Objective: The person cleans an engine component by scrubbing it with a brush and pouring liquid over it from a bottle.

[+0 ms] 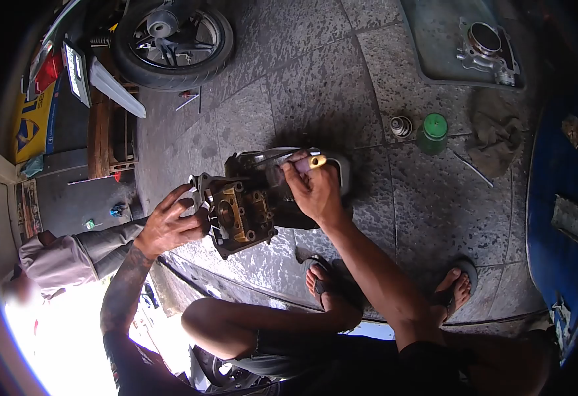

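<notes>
My left hand point(173, 224) grips the edge of a cylinder head point(239, 214), an engine part with a pale metal rim and brown, oily inner surfaces. The part is held tilted, at the left end of a dark basin point(346, 173). My right hand point(317, 191) is closed round a paintbrush point(316, 162) with a yellow handle end that has a hole in it. This hand is over the basin, just right of the cylinder head. The bristle end is blurred and dark, so I cannot tell whether it touches the part.
A green-lidded bottle point(434, 129), a small metal can point(400, 127) and a grey rag point(495, 135) are on the tiled floor to the right. Beyond them a tray point(434, 59) holds an engine cylinder point(486, 49). A motorcycle wheel point(173, 72) stands back left. Another person point(64, 261) is at left.
</notes>
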Motion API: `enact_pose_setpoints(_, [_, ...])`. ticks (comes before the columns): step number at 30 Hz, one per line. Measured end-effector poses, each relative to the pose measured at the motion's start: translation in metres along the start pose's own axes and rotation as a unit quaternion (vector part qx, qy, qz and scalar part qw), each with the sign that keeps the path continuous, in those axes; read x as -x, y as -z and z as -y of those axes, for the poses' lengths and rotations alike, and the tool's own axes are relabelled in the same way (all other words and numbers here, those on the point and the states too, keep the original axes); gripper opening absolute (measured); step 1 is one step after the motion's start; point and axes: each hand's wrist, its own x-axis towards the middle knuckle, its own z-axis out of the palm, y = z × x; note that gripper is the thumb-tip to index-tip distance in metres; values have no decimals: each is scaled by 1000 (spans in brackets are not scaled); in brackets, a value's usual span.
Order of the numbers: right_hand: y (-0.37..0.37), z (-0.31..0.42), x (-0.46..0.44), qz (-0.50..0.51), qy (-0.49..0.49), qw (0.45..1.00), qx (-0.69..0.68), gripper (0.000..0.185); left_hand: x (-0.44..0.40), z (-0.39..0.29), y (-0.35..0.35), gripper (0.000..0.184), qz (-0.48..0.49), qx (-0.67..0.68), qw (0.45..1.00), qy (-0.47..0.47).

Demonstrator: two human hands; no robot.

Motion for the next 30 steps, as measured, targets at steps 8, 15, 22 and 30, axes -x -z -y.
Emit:
enact_pose_setpoints(8, [2, 9, -2, -5, -40, 999, 24, 12, -1, 1, 3, 21, -1, 1, 1000, 12])
enact_pose_setpoints(15, [-2, 8, -8, 13, -21, 999, -32, 15, 2, 0, -2, 20, 9, 11, 1000, 16])
enact_pose_setpoints(22, [12, 3, -7, 28, -106, 984, 144, 18, -6, -7, -2, 26, 7, 52, 995, 87])
enact_pose_setpoints(30, [21, -27, 20, 322, 10, 901, 289, 25, -32, -22, 6, 51, -72, 160, 939, 294])
